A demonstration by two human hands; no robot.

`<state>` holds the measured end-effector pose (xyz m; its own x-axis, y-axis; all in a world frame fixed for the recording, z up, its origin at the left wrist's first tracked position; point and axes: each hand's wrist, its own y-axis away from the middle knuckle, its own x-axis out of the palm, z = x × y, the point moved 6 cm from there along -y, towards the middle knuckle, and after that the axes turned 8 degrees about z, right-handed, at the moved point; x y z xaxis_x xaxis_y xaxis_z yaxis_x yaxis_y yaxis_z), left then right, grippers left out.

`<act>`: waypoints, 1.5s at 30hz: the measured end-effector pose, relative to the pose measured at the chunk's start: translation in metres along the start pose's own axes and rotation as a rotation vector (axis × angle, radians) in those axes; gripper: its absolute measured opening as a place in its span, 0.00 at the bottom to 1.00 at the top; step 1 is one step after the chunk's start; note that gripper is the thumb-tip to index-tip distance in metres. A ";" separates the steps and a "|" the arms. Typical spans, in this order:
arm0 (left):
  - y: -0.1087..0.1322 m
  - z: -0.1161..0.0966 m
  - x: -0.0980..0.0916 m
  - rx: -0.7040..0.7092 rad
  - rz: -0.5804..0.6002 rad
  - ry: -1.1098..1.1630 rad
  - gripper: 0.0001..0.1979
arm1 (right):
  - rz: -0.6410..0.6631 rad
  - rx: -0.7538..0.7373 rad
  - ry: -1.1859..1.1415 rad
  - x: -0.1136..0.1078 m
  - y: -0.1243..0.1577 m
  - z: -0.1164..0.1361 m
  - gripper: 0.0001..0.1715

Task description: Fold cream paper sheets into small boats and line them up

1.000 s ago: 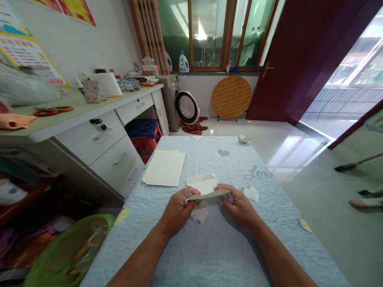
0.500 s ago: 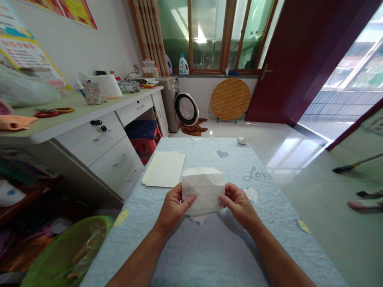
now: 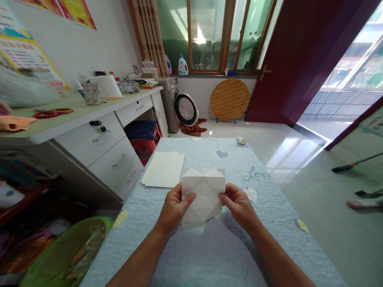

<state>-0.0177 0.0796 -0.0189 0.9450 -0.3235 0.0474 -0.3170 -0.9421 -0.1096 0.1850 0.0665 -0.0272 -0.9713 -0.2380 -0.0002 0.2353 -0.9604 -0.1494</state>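
The left hand (image 3: 172, 209) and right hand (image 3: 239, 207) hold a folded white paper (image 3: 203, 195) between them, over the near part of the surface (image 3: 209, 255), which is covered in pale blue quilted cloth. The paper is roughly square and marked by diagonal creases. Both hands are closed on its side edges: the thumbs press on the face turned toward the person, and the other fingers (image 3: 231, 195) curl behind it. Whether its lower edge touches the cloth cannot be told.

At 11 o'clock from the paper, a stack of cream paper sheets (image 3: 163, 169) lies flat on the surface, just beyond the left hand. At 1 o'clock, a blue heart patch (image 3: 222, 154) and stitched "Love" lettering (image 3: 253, 173) decorate the cloth, and a small folded paper piece (image 3: 242, 140) sits at the far edge.

Farther off at 10 o'clock stands a white desk with drawers (image 3: 89, 139), with scissors with red and orange handles (image 3: 53, 113) on top. Beyond the far edge at 12 o'clock are a front-loading washing machine (image 3: 182, 103) and a round wooden tabletop (image 3: 229, 99) leaning against the wall. A green bag (image 3: 68, 251) lies at 7 o'clock, below the surface's edge.
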 end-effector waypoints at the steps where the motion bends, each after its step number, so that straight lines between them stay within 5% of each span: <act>1: 0.001 -0.005 -0.002 0.052 -0.017 -0.082 0.14 | -0.024 -0.053 0.056 -0.003 0.000 0.004 0.07; 7: 0.020 -0.052 0.003 0.593 -0.124 -0.623 0.04 | -0.219 -0.421 0.500 -0.005 0.016 0.049 0.08; 13: 0.027 -0.055 0.011 0.727 -0.074 -0.854 0.08 | -0.258 -0.567 0.789 0.004 0.026 0.065 0.11; 20: 0.010 -0.026 0.019 0.406 0.313 -0.953 0.03 | 0.225 -0.195 0.892 0.004 0.008 0.031 0.15; 23: 0.008 -0.013 0.017 0.246 0.387 -0.908 0.02 | 0.377 -0.137 0.898 0.008 0.010 0.029 0.20; 27: 0.007 -0.008 0.013 0.071 0.422 -0.802 0.03 | 0.483 -0.095 0.846 0.013 0.013 0.026 0.10; 34: -0.001 0.010 0.002 -0.217 0.296 -0.418 0.15 | 0.259 0.129 0.660 0.003 0.004 0.005 0.10; 38: -0.004 0.023 0.001 -0.192 0.214 -0.244 0.18 | 0.075 0.236 0.567 -0.003 0.000 -0.007 0.13; 42: -0.001 0.022 -0.007 -0.189 0.054 -0.512 0.32 | -0.037 0.241 0.571 -0.004 -0.003 -0.012 0.27; 45: 0.002 0.017 -0.005 -0.210 0.055 -0.770 0.39 | -0.100 0.278 0.621 -0.006 -0.002 -0.015 0.28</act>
<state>-0.0215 0.0813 -0.0360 0.6933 -0.2898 -0.6598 -0.3007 -0.9484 0.1006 0.1900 0.0724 -0.0412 -0.8097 -0.0987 -0.5785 0.0633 -0.9947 0.0812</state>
